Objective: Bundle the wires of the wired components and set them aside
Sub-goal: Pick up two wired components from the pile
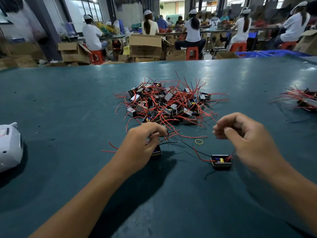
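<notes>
**Both hands on wires, band lies between them**

Nearest the person, a black wired component (pixel 221 161) sits on the green surface (pixel 68 103), just below and inboard of the right hand (pixel 247 134). Its red leads run up toward that hand, whose fingers are curled w/ thumb and forefinger pinching what looks like thin wire; the exact strand is too fine to tell. One red and one black lead trail off to the left from the component, toward the centre.

Left hand (pixel 145 141) is curled over a second component (pixel 157 152), mostly hidden under the palm, fingers gripping red wires at its top. A black lead (pixel 169 143) pokes out rightward from under it.

Between the hands, slightly farther out, lies a yellow rubber band (pixel 199 141), flat on the surface and untouched. It's nearer the right hand, so prob. that hand fetches it once the leads are gathered. Leads' long axis runs roughly left-right, so the band would slip on from the free ends.

Beyond: the main pile of unbundled components (pixel 168 102), red wires splaying everywhere. Far right, a smaller group (pixel 305 98), likely the set-aside lot. White object (pixel 9 145) at left edge.
</notes>
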### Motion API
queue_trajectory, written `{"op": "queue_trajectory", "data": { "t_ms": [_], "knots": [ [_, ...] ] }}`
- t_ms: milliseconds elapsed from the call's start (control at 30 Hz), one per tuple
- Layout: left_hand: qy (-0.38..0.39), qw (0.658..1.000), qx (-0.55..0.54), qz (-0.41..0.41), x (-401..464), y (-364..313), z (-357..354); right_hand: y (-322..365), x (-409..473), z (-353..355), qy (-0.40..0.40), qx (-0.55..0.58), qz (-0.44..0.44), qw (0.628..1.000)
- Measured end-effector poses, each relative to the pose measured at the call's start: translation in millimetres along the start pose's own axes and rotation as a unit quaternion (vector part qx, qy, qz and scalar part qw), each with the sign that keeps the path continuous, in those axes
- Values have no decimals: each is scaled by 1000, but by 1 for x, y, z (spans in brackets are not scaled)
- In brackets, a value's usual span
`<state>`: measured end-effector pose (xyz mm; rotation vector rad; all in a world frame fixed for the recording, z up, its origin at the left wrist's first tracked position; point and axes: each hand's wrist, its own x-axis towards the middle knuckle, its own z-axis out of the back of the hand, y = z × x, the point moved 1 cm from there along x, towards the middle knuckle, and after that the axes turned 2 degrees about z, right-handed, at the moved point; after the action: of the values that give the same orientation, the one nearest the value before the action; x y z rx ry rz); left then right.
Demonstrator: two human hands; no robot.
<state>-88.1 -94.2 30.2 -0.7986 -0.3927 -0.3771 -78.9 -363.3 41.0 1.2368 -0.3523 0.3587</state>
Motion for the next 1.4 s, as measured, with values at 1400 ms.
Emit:
{"op": "queue_trajectory", "data": {
  "t_ms": [1400],
  "knots": [
    [125, 984, 127, 14, 1, 8, 13, -15, -9, 3, 330, -358, 79, 870]
  ]
}}
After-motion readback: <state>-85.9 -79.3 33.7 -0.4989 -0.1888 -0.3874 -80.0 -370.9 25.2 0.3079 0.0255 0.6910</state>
